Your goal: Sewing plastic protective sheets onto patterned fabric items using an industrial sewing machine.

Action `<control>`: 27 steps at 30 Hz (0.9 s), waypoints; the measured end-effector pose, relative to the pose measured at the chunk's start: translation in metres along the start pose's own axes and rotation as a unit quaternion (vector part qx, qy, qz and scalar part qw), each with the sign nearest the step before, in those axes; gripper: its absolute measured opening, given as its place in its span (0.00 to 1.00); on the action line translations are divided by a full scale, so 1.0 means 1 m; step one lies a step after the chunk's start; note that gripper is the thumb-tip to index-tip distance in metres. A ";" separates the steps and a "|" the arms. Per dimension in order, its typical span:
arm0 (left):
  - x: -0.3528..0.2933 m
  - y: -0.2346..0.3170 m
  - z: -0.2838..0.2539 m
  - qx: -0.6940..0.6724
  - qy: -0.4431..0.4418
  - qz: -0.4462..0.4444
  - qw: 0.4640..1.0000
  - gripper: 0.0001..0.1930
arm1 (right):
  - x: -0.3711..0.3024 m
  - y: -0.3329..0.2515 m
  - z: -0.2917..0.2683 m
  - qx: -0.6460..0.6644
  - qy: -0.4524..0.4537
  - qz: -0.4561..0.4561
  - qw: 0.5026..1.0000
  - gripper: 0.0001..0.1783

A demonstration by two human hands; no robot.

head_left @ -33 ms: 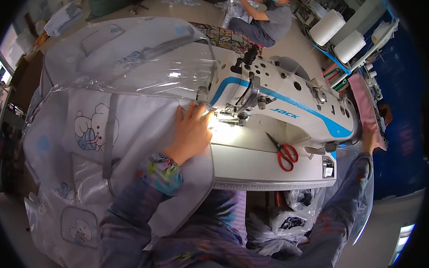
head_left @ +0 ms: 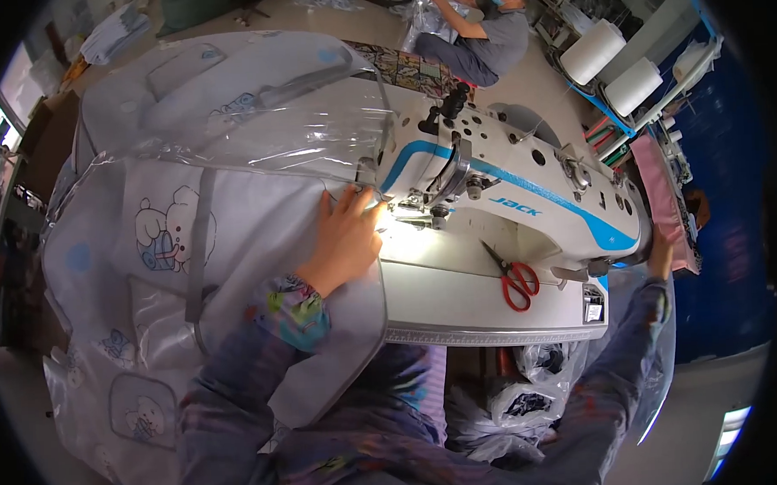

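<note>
**Hands at the machine: no shift seen**

Change: compared with the picture taken at the same instant, nothing has moved. Both hands, the cloth and the scissors lie alike in each. I read this as a held position, with the cloth kept in place at the needle end of the machine [head_left: 524, 180].

Left hand [head_left: 347, 236]: lies flat on the cloth [head_left: 257, 213], just left of the machine's needle end. Its fingers [head_left: 352, 205] are stretched out and released, pressing down and gripping nothing.

Right hand [head_left: 660, 252]: at the far right end of the machine, against its end face. I cannot tell if its fingers are clenched or loose, as they curl out of sight behind the body.

Cloth: pale and printed with cartoon animals, with a grey strap. It spreads left of the machine and hangs over the counter [head_left: 461, 304] edge. A clear plastic sheet [head_left: 297, 134] lies over its far part, left of the machine head.

Scissors [head_left: 516, 280]: red-handled, on the counter in front of the machine, touched by neither hand.

Hidden or unclear:
- The needle and foot are washed out by the machine's lamp glare, so the seam line is not readable.
- The cloth's edge at the needle is covered by the left fingertips.
- Bags [head_left: 516, 393] below the machine hold dark contents that I cannot make out.
- Another person [head_left: 483, 35] sits behind the machine, and their hands are too small to read.
- The fisheye rim cuts off the room's edges.
</note>
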State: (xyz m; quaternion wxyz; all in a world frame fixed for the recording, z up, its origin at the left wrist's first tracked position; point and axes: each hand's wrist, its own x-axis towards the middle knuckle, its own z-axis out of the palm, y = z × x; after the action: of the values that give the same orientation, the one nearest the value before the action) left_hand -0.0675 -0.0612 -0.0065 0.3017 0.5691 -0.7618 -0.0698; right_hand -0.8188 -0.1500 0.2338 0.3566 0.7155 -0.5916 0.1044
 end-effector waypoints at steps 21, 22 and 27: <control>0.054 -0.034 -0.046 0.157 -0.107 0.049 0.980 0.17 | -0.084 -0.456 -0.080 0.454 -0.408 0.006 0.792 0.33; 0.055 -0.035 -0.047 0.172 -0.107 0.069 0.977 0.18 | -0.094 -0.461 -0.081 0.644 -0.472 0.081 0.596 0.34; 0.051 -0.037 -0.047 0.224 -0.105 0.090 0.965 0.19 | -0.072 -0.587 -0.141 0.853 -0.424 0.197 0.232 0.17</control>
State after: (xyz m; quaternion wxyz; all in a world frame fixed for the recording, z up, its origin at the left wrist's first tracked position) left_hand -0.0198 -0.1088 0.0340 0.0903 0.5403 -0.8336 0.0706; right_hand -0.2592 0.0216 0.0676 -0.7990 0.3975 -0.3403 0.2962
